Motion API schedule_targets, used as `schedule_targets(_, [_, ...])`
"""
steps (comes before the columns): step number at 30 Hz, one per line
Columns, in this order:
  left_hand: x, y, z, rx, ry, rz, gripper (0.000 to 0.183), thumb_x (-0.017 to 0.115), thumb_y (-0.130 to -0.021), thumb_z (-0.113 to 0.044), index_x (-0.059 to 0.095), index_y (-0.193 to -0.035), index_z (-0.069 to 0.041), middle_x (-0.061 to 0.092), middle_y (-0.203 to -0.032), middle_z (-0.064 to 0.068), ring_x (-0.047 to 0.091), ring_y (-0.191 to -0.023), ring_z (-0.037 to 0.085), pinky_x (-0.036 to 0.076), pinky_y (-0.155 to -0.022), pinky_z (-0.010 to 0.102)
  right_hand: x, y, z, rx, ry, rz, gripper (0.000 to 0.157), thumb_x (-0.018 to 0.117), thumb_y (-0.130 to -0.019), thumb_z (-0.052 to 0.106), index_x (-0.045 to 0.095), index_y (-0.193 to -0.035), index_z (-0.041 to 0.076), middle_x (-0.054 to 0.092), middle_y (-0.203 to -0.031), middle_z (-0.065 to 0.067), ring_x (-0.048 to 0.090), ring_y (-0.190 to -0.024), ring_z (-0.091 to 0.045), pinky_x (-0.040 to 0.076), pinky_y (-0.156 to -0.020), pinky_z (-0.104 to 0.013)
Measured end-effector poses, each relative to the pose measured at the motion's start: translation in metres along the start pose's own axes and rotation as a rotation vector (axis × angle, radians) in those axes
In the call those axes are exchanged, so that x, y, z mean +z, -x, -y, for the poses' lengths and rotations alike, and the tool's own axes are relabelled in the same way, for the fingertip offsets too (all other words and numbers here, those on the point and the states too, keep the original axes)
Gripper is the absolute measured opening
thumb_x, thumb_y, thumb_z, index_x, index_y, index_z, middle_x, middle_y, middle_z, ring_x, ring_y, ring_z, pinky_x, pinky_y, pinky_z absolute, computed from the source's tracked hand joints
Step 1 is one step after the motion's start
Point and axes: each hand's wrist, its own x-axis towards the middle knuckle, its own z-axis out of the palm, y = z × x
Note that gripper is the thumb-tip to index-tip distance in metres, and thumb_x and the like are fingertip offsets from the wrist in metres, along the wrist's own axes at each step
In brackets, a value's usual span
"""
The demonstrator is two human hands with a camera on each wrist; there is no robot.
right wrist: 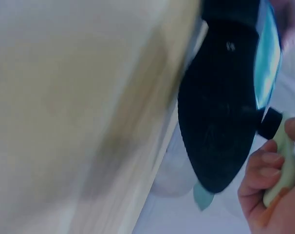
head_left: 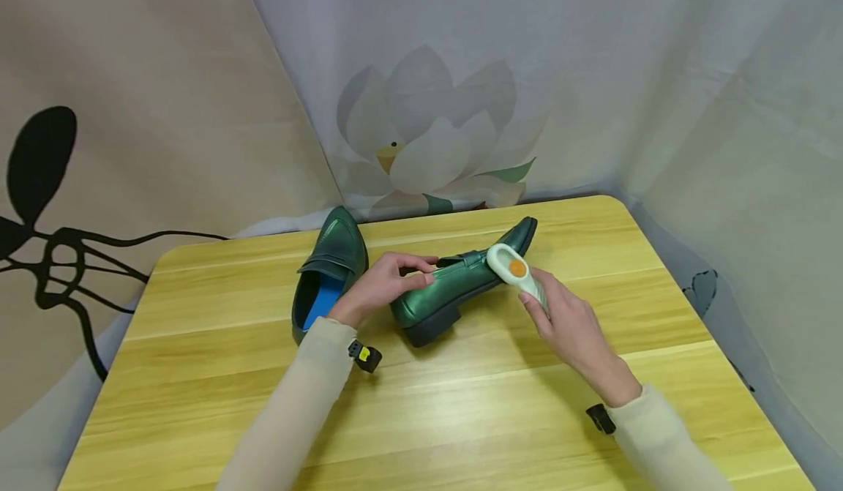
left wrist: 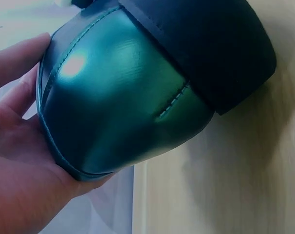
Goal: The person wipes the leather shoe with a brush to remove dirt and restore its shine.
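My left hand (head_left: 383, 283) grips a shiny green loafer (head_left: 448, 286) at its opening near the heel, thumb and fingers on the rim. The loafer is tilted above the table, toe to the right, its dark sole (right wrist: 218, 112) exposed in the right wrist view. My right hand (head_left: 574, 324) holds a pale green shoe brush (head_left: 535, 290) with an orange spot. Dark bristles (right wrist: 269, 123) meet the loafer's side near the front. In the left wrist view the stitched heel part (left wrist: 113, 92) fills the middle, beside the black heel block (left wrist: 215, 48).
The matching green loafer (head_left: 338, 246), with a blue insole (head_left: 324, 299), stands upright left of my left hand. All this is on a wooden table (head_left: 461, 432) with rounded far corners. Printed cloth (head_left: 421, 8) hangs behind the table's far edge.
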Motion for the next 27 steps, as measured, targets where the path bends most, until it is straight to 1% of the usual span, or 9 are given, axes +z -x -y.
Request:
schedule_targets(2, [-0.003, 0.001, 0.000, 0.007, -0.002, 0.010, 0.024, 0.069, -0.100, -0.024, 0.078, -0.116, -0.009, 0.058, -0.149, 0.002, 0.043, -0.145, 0.028, 0.033, -0.118, 0.052, 0.001, 0.003, 0.001, -0.050, 0.010, -0.010, 0.044, 0.067, -0.101, 0.016, 0.054, -0.138, -0.004, 0.070, -0.110, -0.024, 0.068, -0.076, -0.035, 0.055, -0.059, -0.053])
schedule_targets(4, [-0.004, 0.002, 0.001, 0.014, -0.004, 0.021, 0.022, 0.069, -0.100, -0.024, 0.079, -0.113, -0.010, 0.058, -0.148, 0.002, 0.043, -0.145, 0.028, 0.033, -0.118, 0.052, 0.000, 0.003, -0.002, -0.054, 0.023, -0.028, 0.044, 0.067, -0.101, 0.017, 0.054, -0.138, -0.003, 0.070, -0.111, -0.024, 0.068, -0.075, -0.034, 0.055, -0.057, -0.052])
schedule_targets(6, [-0.005, 0.002, 0.001, 0.022, -0.006, 0.033, 0.021, 0.069, -0.101, -0.024, 0.079, -0.112, -0.010, 0.059, -0.148, 0.003, 0.044, -0.145, 0.029, 0.033, -0.117, 0.053, -0.002, -0.001, -0.010, -0.024, 0.033, -0.047, 0.043, 0.066, -0.103, 0.017, 0.054, -0.139, -0.003, 0.070, -0.110, -0.025, 0.067, -0.075, -0.036, 0.053, -0.057, -0.054])
schedule_targets(11, [-0.004, 0.001, 0.001, 0.036, -0.013, 0.042, 0.020, 0.069, -0.101, -0.023, 0.079, -0.111, -0.009, 0.059, -0.147, 0.005, 0.045, -0.144, 0.030, 0.035, -0.117, 0.052, -0.009, -0.016, -0.034, 0.107, 0.046, -0.045, 0.044, 0.059, -0.107, 0.023, 0.052, -0.141, -0.003, 0.068, -0.100, -0.026, 0.064, -0.075, -0.039, 0.050, -0.059, -0.055])
schedule_targets(15, [-0.002, 0.001, 0.002, 0.023, -0.011, 0.032, 0.020, 0.069, -0.101, -0.023, 0.079, -0.111, -0.009, 0.059, -0.147, 0.005, 0.045, -0.144, 0.030, 0.034, -0.117, 0.052, -0.011, -0.020, -0.038, 0.148, 0.035, -0.040, 0.045, 0.057, -0.108, 0.025, 0.051, -0.142, -0.004, 0.067, -0.095, -0.025, 0.062, -0.073, -0.039, 0.049, -0.060, -0.055])
schedule_targets(17, [-0.001, 0.002, 0.002, 0.012, -0.010, 0.027, 0.021, 0.069, -0.101, -0.023, 0.079, -0.113, -0.009, 0.059, -0.148, 0.005, 0.044, -0.145, 0.030, 0.033, -0.118, 0.053, -0.008, -0.016, -0.033, 0.125, 0.027, -0.037, 0.044, 0.059, -0.107, 0.023, 0.051, -0.141, -0.004, 0.068, -0.096, -0.025, 0.063, -0.074, -0.039, 0.050, -0.061, -0.056])
schedule_targets(23, [-0.003, 0.004, 0.002, 0.003, -0.013, 0.010, 0.025, 0.068, -0.100, -0.023, 0.078, -0.119, -0.009, 0.059, -0.148, 0.003, 0.042, -0.145, 0.030, 0.031, -0.118, 0.055, 0.001, 0.003, -0.011, -0.038, 0.024, -0.031, 0.045, 0.069, -0.100, 0.014, 0.054, -0.137, -0.006, 0.070, -0.103, -0.025, 0.065, -0.071, -0.033, 0.054, -0.057, -0.051])
schedule_targets(25, [-0.003, 0.004, 0.002, 0.009, -0.016, 0.008, 0.025, 0.068, -0.100, -0.023, 0.078, -0.118, -0.008, 0.059, -0.148, 0.003, 0.043, -0.145, 0.029, 0.031, -0.118, 0.055, 0.001, 0.006, -0.009, -0.053, 0.037, -0.038, 0.044, 0.070, -0.099, 0.013, 0.055, -0.136, -0.005, 0.070, -0.104, -0.024, 0.064, -0.070, -0.032, 0.054, -0.055, -0.049])
schedule_targets(27, [-0.003, 0.004, 0.002, 0.020, -0.019, 0.012, 0.024, 0.068, -0.101, -0.022, 0.078, -0.118, -0.007, 0.058, -0.149, 0.004, 0.043, -0.146, 0.030, 0.031, -0.118, 0.055, 0.000, 0.004, -0.010, -0.037, 0.051, -0.045, 0.044, 0.069, -0.099, 0.013, 0.055, -0.136, -0.005, 0.070, -0.103, -0.023, 0.063, -0.068, -0.032, 0.053, -0.054, -0.049])
